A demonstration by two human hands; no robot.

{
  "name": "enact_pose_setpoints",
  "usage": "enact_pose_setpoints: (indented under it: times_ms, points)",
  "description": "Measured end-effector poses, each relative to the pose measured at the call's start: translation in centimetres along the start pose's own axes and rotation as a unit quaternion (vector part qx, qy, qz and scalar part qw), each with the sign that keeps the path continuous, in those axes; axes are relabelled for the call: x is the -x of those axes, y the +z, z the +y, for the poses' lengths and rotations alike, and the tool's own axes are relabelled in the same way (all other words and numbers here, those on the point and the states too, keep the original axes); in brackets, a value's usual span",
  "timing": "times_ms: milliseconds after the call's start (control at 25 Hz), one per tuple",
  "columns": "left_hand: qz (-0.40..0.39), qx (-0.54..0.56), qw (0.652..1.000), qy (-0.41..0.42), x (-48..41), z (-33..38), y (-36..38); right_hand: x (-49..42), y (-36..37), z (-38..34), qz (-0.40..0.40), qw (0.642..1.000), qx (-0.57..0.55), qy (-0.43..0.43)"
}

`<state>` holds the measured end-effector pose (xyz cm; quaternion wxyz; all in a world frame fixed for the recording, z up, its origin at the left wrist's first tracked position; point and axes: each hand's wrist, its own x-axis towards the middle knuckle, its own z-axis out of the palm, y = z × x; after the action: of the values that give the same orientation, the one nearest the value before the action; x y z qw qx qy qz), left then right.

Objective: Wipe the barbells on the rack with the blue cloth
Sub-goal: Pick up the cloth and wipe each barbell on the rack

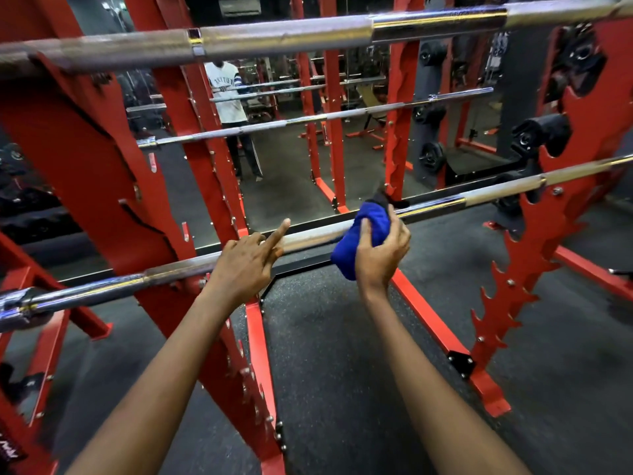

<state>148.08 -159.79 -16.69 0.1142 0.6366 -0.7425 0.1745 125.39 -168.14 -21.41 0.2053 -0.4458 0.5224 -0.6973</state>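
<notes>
A steel barbell (pixel 164 272) runs across the red rack (pixel 102 173) at about waist height, from lower left to upper right. My right hand (pixel 380 252) grips the blue cloth (pixel 371 221), which is wrapped around this bar near its middle. My left hand (pixel 248 258) holds the same bar just left of the cloth, fingers curled over it and the index finger pointing out straight. A second, thicker barbell (pixel 274 39) lies on the rack's top hooks, close above my view.
A mirror behind the rack reflects a person in a white shirt (pixel 227 94) and more bars. Red toothed uprights (pixel 503 303) stand at the right, black weight plates (pixel 544 132) behind them. Dark rubber floor (pixel 325 354) lies below.
</notes>
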Motion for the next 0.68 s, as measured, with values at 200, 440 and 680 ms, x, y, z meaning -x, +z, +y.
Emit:
enact_pose_setpoints:
  times_ms: [200, 440, 680]
  points:
    - [0.057, -0.017, 0.998, 0.026, 0.6, -0.7, 0.2, -2.9, -0.5, -1.1, -0.102, 0.969, 0.168, -0.149]
    - [0.070, -0.046, 0.996, -0.036, 1.9, -0.6, 0.6, -0.6, 0.5, -2.5, -0.172, 0.934, 0.235, -0.208]
    - [0.047, -0.054, 0.996, -0.044, 2.0, -0.9, 0.5, -1.5, 0.9, -3.0, -0.194, 0.915, 0.256, -0.246]
